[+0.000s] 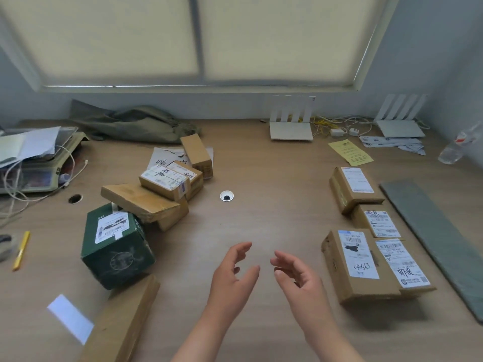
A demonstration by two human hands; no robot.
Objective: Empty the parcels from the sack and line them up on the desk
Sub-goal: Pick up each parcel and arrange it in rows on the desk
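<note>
Sack (136,125) slumped flat at desk (261,165) rear; unsorted parcels (156,194) heaped left, lined row (366,231) right; left hand (232,275) and right hand (298,275) loosely spread, holding nothing; advise lifting topmost box first, labels up, edges flush.

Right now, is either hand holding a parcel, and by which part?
Nothing is held. The left hand and right hand are open and empty above the desk, touching no parcel.
</note>
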